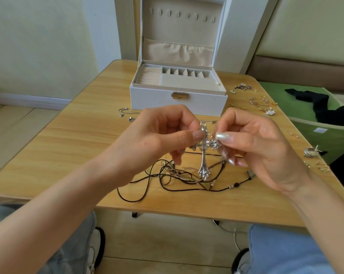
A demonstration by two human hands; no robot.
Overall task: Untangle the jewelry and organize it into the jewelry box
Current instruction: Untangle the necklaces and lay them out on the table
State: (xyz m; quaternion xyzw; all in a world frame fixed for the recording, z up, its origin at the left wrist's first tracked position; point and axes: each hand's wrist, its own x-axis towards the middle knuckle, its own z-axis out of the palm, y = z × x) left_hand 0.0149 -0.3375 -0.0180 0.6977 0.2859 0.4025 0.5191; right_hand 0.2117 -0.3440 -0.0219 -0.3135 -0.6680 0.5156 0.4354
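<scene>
Left hand [163, 133], right hand [256, 143] pinch cross pendant [204, 155] above tangled cords [167, 181].

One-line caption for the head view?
Left hand and right hand pinch a silver cross pendant above tangled brown cords; open jewelry box stands behind.

The wooden table [68, 147] carries an open white jewelry box [177, 99] at its far middle. Tangled dark cords [167, 178] lie near the front, small pendants [125, 113] left of the box, and scattered earrings [262, 104] along the right.
</scene>
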